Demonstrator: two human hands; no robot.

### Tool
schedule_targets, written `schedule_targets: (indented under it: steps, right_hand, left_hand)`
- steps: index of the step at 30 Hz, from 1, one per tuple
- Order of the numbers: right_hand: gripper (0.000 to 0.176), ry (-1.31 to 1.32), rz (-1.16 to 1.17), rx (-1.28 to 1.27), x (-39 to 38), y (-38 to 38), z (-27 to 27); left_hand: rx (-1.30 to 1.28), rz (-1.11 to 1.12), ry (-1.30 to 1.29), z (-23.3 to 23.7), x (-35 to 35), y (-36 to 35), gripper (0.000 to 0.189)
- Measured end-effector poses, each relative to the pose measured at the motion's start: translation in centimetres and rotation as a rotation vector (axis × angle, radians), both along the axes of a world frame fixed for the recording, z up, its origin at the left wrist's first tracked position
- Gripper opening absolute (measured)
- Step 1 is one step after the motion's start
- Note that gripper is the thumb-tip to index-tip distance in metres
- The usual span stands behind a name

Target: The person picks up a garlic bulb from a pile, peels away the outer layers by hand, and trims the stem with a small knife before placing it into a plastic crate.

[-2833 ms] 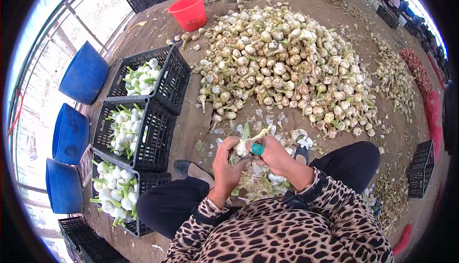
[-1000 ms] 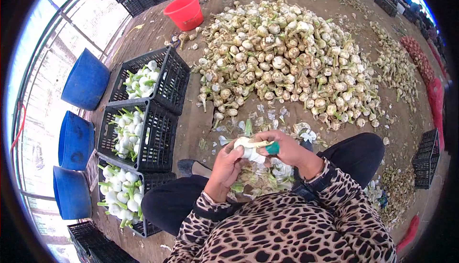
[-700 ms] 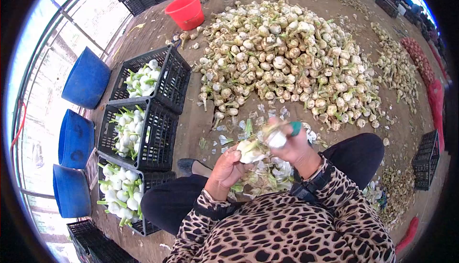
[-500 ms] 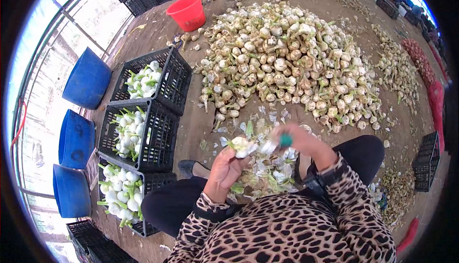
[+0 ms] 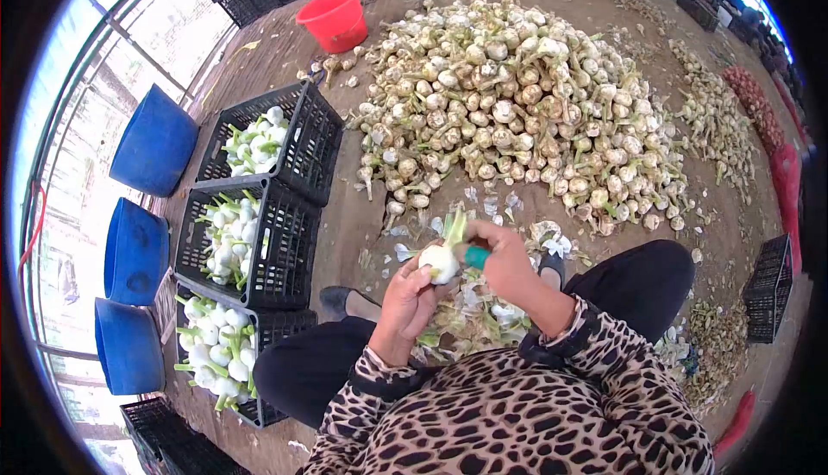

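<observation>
My left hand (image 5: 405,305) is closed around a white garlic bulb (image 5: 439,264), its green stem pointing up and away from me. My right hand (image 5: 504,259) is pinched at that stem, with the fingers right beside the bulb. A green wrap or cover (image 5: 476,257) shows at the tip of the right thumb. Papery peeled skins (image 5: 483,302) and leaf scraps lie on the ground below, between my feet. Beyond the hands rises a large heap of unpeeled garlic (image 5: 517,113) with brownish outer skins and stems.
To my left, black crates (image 5: 289,251) stand in a row, holding clean white garlic (image 5: 231,242). Blue tubs (image 5: 136,251) line the wall behind them. A red bucket (image 5: 335,22) is at the far left of the heap. Another black crate (image 5: 768,289) lies at right.
My right hand has moved left from a blurred stroke with loose skin and is at the stem. The bulb now looks whiter and stands upright in my left hand.
</observation>
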State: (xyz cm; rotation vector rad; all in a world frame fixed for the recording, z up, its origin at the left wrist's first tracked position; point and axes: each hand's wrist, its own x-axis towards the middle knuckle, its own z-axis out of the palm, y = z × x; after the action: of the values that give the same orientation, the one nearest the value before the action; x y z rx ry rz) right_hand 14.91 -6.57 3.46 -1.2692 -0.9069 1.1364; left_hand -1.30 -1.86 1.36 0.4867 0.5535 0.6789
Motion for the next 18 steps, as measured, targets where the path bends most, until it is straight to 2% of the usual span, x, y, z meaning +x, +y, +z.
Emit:
schedule_targets:
  steps: [2,3,6,7,10,11,14,15,18]
  right_hand:
    - [0.012,0.459,-0.086,-0.181,-0.1,0.5,-1.1]
    - [0.016,0.552,-0.103,-0.193,0.1,0.8,-1.6]
    - [0.019,0.662,-0.394,-0.123,1.8,1.7,-2.1]
    - [0.024,0.582,-0.406,-0.090,3.3,2.0,-2.6]
    - [0.034,-0.403,-0.245,-0.113,5.5,1.9,-2.9]
    - [0.050,-0.715,0.042,-0.125,5.1,0.5,-2.6]
    - [0.048,-0.845,0.237,0.089,3.2,-1.3,-1.4]
    - [0.041,-0.732,0.180,0.042,2.5,-1.1,0.1]
    - [0.034,-0.726,0.122,0.219,0.6,-0.7,-0.1]
  left_hand:
    - [0.005,-0.018,-0.027,-0.2,-0.1,0.1,0.053]
    - [0.023,-0.036,0.012,-0.3,-0.1,0.0,0.053]
    - [0.071,-0.062,0.074,-0.5,-0.4,-0.2,0.052]
    - [0.084,-0.060,0.060,-0.6,-0.7,-0.1,0.051]
    - [0.108,0.027,0.040,-0.4,-0.6,0.0,0.043]
    - [0.118,0.064,0.040,-1.1,-0.7,0.2,0.041]
    - [0.107,0.090,0.067,-0.9,-0.6,0.5,0.034]
    - [0.104,0.095,0.092,-0.8,-0.5,0.5,0.034]
    - [0.085,0.102,0.157,-0.4,-0.1,0.3,0.030]
